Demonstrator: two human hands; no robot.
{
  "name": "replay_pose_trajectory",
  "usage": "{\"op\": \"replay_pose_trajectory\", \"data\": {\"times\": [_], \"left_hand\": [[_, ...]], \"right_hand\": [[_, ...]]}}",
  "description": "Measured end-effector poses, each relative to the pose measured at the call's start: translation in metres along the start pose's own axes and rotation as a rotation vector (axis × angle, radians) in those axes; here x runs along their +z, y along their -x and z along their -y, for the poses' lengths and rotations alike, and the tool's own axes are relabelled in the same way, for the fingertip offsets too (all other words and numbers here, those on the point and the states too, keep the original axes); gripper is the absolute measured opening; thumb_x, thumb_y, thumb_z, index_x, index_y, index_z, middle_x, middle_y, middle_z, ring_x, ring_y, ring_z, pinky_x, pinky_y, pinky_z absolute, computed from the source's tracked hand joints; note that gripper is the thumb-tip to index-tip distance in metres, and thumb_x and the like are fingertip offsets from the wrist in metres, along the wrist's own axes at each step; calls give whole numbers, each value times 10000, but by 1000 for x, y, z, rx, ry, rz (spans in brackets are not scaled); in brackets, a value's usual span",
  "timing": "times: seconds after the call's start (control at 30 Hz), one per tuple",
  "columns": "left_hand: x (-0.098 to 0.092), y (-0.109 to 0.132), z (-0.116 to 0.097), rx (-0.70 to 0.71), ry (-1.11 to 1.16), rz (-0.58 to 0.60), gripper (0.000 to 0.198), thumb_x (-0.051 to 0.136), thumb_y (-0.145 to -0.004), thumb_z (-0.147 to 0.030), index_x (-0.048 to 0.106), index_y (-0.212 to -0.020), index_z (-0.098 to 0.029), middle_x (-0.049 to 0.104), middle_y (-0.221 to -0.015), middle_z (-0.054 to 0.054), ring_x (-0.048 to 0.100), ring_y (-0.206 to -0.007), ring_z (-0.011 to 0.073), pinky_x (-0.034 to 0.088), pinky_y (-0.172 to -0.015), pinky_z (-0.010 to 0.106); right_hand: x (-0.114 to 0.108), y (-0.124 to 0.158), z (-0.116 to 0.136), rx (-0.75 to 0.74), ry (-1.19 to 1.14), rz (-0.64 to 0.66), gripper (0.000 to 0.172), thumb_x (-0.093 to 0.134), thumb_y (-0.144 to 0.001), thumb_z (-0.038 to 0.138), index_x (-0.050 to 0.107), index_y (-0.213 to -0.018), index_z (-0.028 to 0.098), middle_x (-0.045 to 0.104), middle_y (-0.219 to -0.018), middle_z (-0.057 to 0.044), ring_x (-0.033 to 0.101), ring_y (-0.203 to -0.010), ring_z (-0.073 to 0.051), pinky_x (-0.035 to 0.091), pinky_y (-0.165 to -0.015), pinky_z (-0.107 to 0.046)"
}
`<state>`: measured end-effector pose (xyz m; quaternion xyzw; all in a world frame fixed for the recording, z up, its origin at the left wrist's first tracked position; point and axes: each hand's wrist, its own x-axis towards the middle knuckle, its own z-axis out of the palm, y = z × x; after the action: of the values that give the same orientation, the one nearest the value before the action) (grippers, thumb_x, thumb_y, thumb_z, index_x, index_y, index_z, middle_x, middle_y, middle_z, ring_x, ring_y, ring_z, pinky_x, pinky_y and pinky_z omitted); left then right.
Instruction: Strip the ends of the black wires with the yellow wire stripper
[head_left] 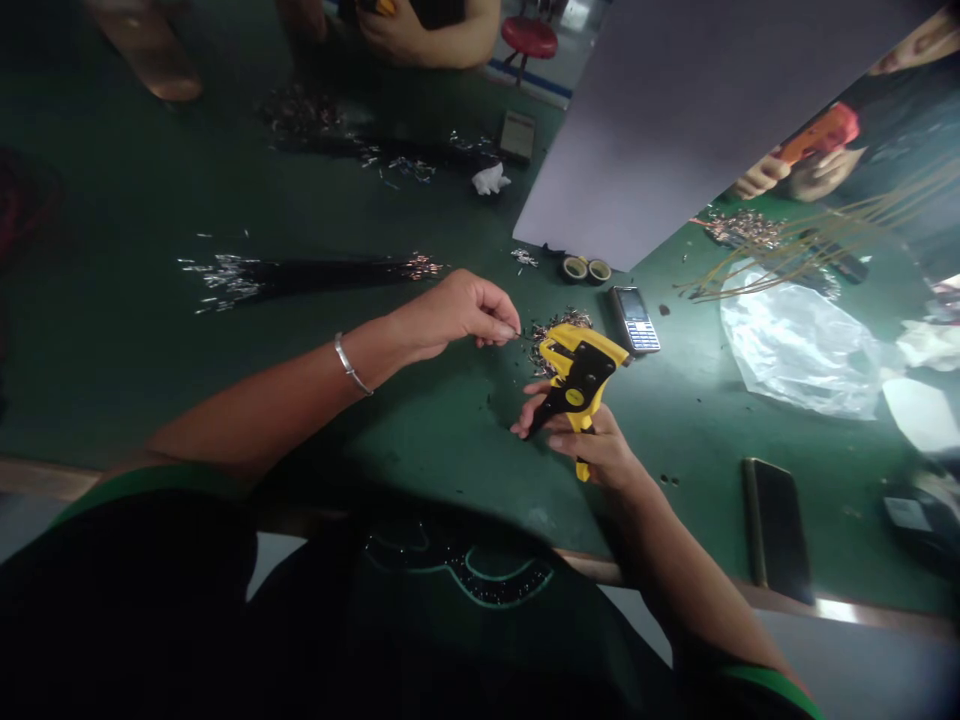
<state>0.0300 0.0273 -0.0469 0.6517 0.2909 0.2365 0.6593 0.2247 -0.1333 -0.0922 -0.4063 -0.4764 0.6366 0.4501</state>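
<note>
Step in hand: judged from the pose, a wire end is being offered to the stripping tool. The left hand (469,310) has thumb and fingertips pinched closed on a thin wire (523,337), which points toward the nose of the wire stripper (589,365). The right hand (607,450) grips that tool by its handles, fingers reaching round the black lever (549,408). Handle and lever stand apart, so the tool does not appear squeezed. Whether the wire tip has entered the jaws cannot be told (the end is too fine to resolve).

Next move: in my judgement, it calls for seating the wire straight between the jaws, then a squeeze of the right hand while the left keeps its pinch. A slack pinch could let the wire slip.

Condition: the stripper is yellow and black, tilted, its nose toward the left hand. It is held above the green tabletop (420,430), in front of a pile of clippings (574,317). A bundle of dark wires (322,270) lies beyond the left forearm, bright ends fanned at the left, coppery ends gathered at the right.
</note>
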Motion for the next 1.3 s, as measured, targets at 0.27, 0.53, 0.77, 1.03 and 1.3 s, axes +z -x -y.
{"op": "replay_pose_trajectory", "data": {"times": [0.27,0.53,0.77,1.03,1.3], "left_hand": [[5,3,-4,58,-73,-16,72,689,-662,-59,710,-688,-122,623,-579,-5,547,-556,73,417,-558,216],[7,5,-7,96,-143,21,104,676,-643,-47,724,-693,-125,646,-623,-8,551,-594,73,419,-596,213],[7,3,-4,119,-157,29,119,669,-636,-44,729,-697,-127,651,-625,-7,561,-599,81,438,-624,228],[7,3,-4,111,-145,42,126,662,-632,-28,724,-681,-127,660,-631,2,572,-605,86,440,-624,231],[8,3,-3,118,-144,53,124,659,-627,-35,722,-676,-131,659,-626,0,567,-598,80,439,-613,227]], "right_hand": [[4,1,1,-14,20,22,460,731,-746,252,589,-1179,188,650,-901,-58,631,-808,-237,504,-817,-441],[10,1,2,-24,17,40,428,734,-769,289,591,-1153,166,650,-878,-67,629,-784,-234,506,-787,-431],[11,2,-2,-21,-15,13,363,742,-768,286,613,-1077,145,645,-809,-59,618,-704,-216,511,-703,-401],[12,6,-8,-9,-37,-38,250,744,-792,259,646,-994,151,629,-745,-37,589,-610,-176,521,-631,-379],[14,8,-10,4,-9,-76,224,749,-794,303,635,-906,146,607,-660,-18,570,-538,-161,512,-559,-347]]}}
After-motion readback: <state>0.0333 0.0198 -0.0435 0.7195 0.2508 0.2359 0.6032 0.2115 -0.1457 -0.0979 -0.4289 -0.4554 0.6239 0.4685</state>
